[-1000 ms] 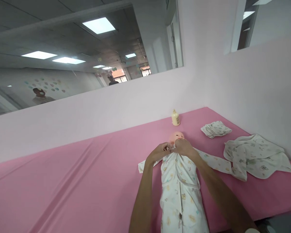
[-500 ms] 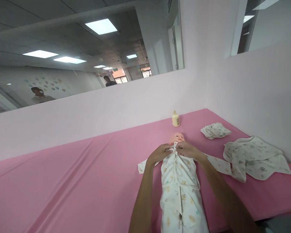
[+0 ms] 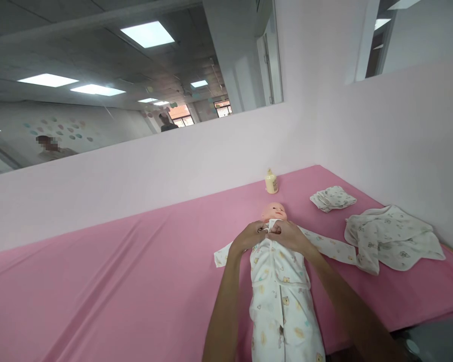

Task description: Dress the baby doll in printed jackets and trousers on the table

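A baby doll (image 3: 274, 210) lies on its back on the pink table (image 3: 117, 281), head toward the wall. It wears a white printed romper (image 3: 281, 296) with both sleeves spread out sideways. My left hand (image 3: 248, 236) and my right hand (image 3: 287, 234) meet at the romper's collar just below the doll's chin. Both hands are closed, pinching the fabric edges at the neck opening. My forearms run down over the doll's body to the bottom of the view.
A small cream bottle (image 3: 271, 181) stands by the wall behind the doll. A folded printed cloth (image 3: 332, 197) and a crumpled printed garment (image 3: 392, 237) lie to the right. Pink walls enclose the table at the back and right. The table's front edge is near my right arm.
My hands stay at the romper's collar, shifting slightly lower so more of the doll's face shows. The view has moved a little.
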Tool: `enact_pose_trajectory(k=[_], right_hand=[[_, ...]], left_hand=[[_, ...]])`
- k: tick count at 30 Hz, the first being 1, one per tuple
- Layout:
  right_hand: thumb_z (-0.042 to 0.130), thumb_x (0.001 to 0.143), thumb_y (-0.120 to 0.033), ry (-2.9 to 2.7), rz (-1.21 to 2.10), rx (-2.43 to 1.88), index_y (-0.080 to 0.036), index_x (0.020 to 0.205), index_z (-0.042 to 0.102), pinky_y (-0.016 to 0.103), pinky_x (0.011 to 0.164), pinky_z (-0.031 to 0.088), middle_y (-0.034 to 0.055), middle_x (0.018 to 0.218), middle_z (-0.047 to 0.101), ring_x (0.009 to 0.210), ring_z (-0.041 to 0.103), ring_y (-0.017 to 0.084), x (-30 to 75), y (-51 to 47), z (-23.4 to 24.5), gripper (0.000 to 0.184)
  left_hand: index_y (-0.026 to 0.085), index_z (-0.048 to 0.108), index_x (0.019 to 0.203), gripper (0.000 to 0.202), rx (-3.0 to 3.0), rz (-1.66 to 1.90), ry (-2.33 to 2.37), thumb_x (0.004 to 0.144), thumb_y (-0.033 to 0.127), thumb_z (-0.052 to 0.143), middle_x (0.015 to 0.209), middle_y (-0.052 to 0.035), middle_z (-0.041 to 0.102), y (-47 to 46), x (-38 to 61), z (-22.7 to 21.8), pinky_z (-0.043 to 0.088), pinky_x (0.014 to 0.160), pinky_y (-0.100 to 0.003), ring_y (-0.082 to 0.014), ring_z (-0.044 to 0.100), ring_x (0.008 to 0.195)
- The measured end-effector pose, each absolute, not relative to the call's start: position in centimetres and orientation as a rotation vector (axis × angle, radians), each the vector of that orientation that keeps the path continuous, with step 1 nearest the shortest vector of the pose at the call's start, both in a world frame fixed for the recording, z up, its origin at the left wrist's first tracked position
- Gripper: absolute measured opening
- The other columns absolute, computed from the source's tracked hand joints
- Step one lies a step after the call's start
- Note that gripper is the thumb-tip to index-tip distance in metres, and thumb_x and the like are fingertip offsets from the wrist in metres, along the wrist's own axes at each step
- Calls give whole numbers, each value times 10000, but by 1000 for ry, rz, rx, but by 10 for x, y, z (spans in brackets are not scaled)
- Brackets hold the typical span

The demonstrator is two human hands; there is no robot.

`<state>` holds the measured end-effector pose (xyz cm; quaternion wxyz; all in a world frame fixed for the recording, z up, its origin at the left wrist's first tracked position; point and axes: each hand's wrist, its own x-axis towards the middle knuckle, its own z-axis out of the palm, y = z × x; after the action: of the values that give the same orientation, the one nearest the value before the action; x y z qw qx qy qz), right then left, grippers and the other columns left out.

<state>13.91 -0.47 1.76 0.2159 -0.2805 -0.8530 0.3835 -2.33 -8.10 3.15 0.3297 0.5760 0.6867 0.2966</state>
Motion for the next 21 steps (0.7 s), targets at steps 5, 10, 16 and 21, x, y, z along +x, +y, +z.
enact_pose_trajectory(k=[5,10,16,21], right_hand=[[502,800,-318,-2398,994,-795,-196,615,361,261,564,241,-37,633,479,609,407,106,142,-12,22,263],[503,789,-242,-2457,933,-899,-199,635,339,272,558,203,-28,642,468,617,391,116,141,-20,25,230],[454,784,-126,-2497,656,-1002,-194,622,318,301,574,155,-17,620,438,571,305,116,133,-18,14,222],[452,807,-139,-2479,541,-968,-193,672,391,302,587,162,16,717,525,617,380,124,131,-17,9,157]], left_hand=[[163,538,734,200,1505,742,1745,803,350,545,773,18,450,-88,-27,40,284,593,-250,-112,356,664],[158,613,761,283,1489,743,1701,806,436,584,782,5,500,-91,-29,44,313,627,-258,-125,400,691],[146,651,788,292,1495,739,1672,815,430,591,707,14,501,-89,-26,41,275,586,-257,-113,355,637],[145,630,741,277,1498,737,1672,807,410,584,658,29,446,-87,-22,42,248,581,-258,-107,316,622]])
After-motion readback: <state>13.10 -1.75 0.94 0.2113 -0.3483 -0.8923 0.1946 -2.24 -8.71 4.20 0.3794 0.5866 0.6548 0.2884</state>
